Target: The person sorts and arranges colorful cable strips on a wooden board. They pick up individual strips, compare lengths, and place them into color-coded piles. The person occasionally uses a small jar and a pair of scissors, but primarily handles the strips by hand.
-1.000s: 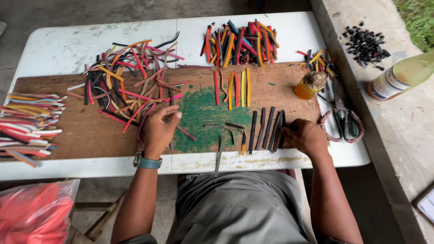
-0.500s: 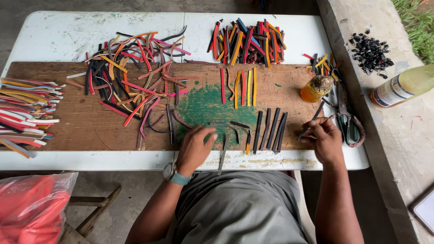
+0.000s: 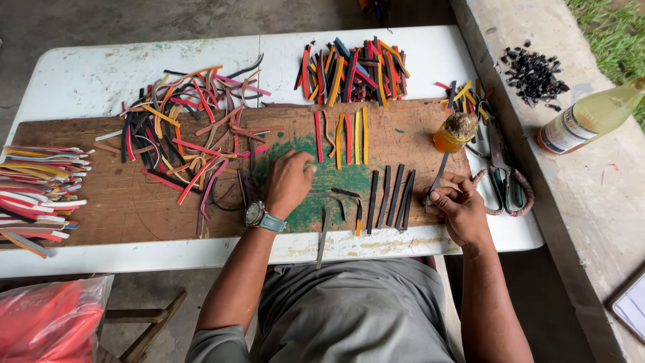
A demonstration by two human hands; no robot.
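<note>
Left hand (image 3: 290,180) lies palm-down, fingers loosely curled, on green-stained patch (image 3: 322,185) of wooden board (image 3: 114,202); holds nothing visible. Wristwatch (image 3: 259,216) on its wrist. Right hand (image 3: 457,205) pinches dark strip (image 3: 438,176) between thumb and fingertips, strip angled up away from hand. Row of 4 dark strips (image 3: 391,197) lies between hands, just left of right hand. Tangled coloured strips (image 3: 181,144) heaped beyond left hand. Orange jar (image 3: 454,132) just beyond right hand. Scissors (image 3: 505,183) on white tabletop (image 3: 87,74), right of right hand.
</note>
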